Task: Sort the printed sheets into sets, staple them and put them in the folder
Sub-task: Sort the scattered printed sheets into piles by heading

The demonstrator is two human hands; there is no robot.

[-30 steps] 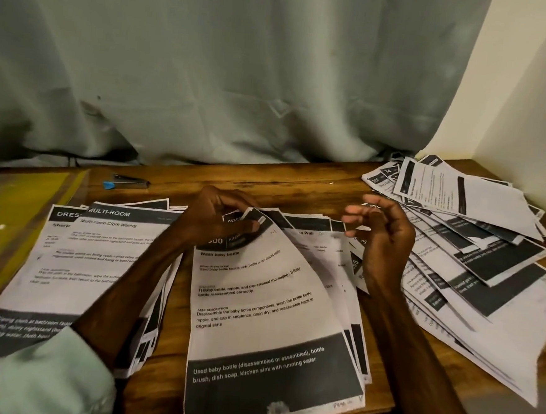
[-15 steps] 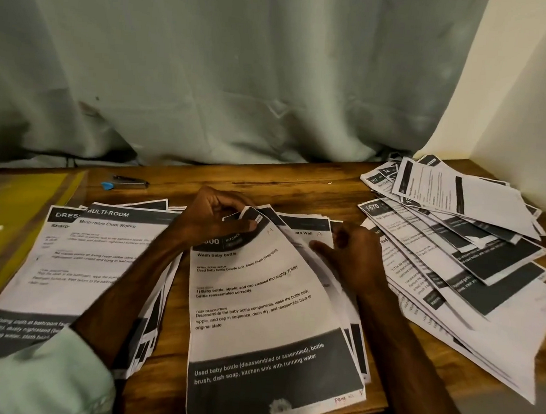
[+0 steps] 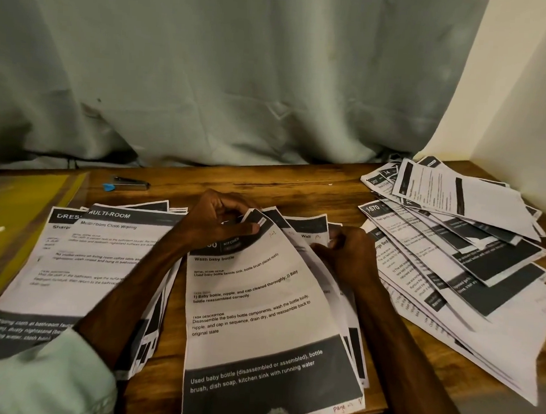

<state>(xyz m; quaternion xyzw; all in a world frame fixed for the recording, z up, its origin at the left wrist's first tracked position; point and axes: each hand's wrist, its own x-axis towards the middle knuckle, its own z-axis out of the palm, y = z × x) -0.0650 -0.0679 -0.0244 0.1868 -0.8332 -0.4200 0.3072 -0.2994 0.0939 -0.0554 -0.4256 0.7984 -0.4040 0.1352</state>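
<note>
A middle stack of printed sheets (image 3: 257,319) lies in front of me, topped by a page headed "Wash baby bottle". My left hand (image 3: 219,222) pinches the top edge of that top sheet and lifts its corner. My right hand (image 3: 346,254) grips the upper right corner of the sheets beneath it. A second pile (image 3: 76,267), headed "Multi-room", lies to the left under my left forearm. A loose fanned pile of sheets (image 3: 462,259) covers the right side. A yellow folder (image 3: 12,217) lies at the far left. A small stapler (image 3: 131,183) rests behind the left pile.
The wooden table (image 3: 267,183) ends at a grey curtain (image 3: 242,75) behind and a pale wall (image 3: 531,95) on the right. Its front edge runs just below the middle stack.
My right hand has come down from the air onto the right corner of the middle stack and closed on the sheets. My left hand has kept its pinch on the top sheet.
</note>
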